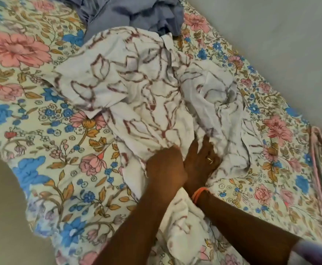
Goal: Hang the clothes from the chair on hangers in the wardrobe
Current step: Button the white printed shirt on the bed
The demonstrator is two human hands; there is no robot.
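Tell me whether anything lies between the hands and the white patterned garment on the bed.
Nothing visible does. Both hands are already on the white patterned garment: the left hand has its fingers curled into the cloth, and the right hand lies on it with fingers extended. The blue garment lies beyond it, at its far edge, not over the grip.

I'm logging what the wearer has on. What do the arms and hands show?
Both forearms are bare. The right hand wears a gold ring, with an orange band at its wrist. The left hand shows nothing worn. A pale sleeve edge appears at bottom right.
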